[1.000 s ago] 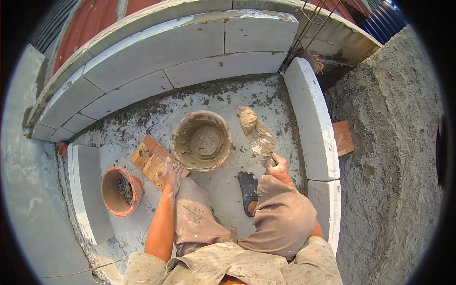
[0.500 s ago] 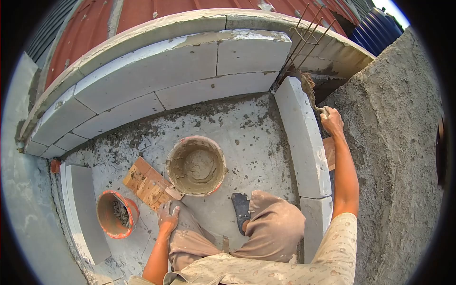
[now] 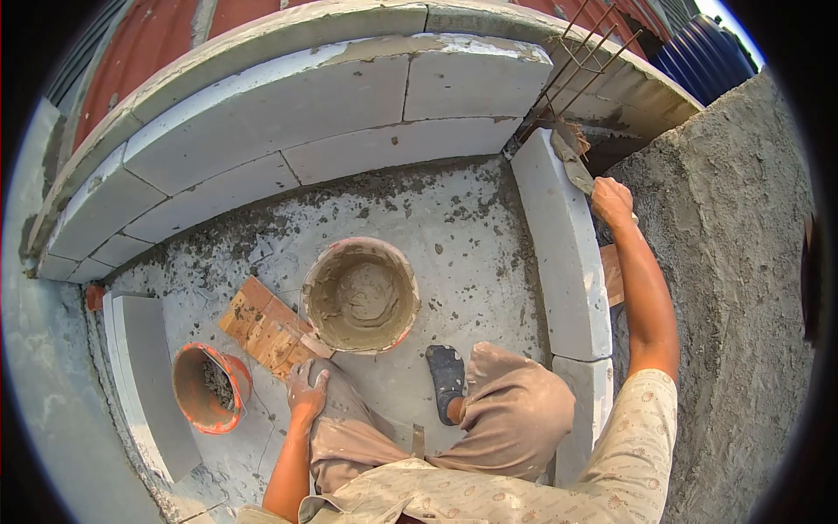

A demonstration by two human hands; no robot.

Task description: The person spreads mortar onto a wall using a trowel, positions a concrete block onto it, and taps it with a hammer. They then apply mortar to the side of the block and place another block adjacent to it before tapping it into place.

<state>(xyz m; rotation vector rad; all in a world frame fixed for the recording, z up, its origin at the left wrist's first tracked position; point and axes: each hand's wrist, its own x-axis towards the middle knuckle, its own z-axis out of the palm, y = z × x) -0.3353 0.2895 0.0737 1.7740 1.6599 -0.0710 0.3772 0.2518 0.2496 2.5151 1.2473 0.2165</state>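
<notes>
While right fingers [image 3: 609, 197] grip trowel [image 3: 573, 168] at block edge [image 3: 572, 205], left fingers [image 3: 302, 377] released, open floor [image 3: 467, 293] beside bucket [image 3: 360, 295]

Trowel [image 3: 572, 163] mortar-smeared, blade slanting at far top edge of white block [image 3: 563, 253].

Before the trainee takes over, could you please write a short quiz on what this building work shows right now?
1. Multiple choice: what does the right hand hold?
A) a hammer
B) a trowel
C) a hose
2. True or false: the wooden board lies between the large bucket and the small bucket.
3. Fill the gap: the left hand is at the person's left ____.

Key: 1 B; 2 true; 3 knee.
</notes>
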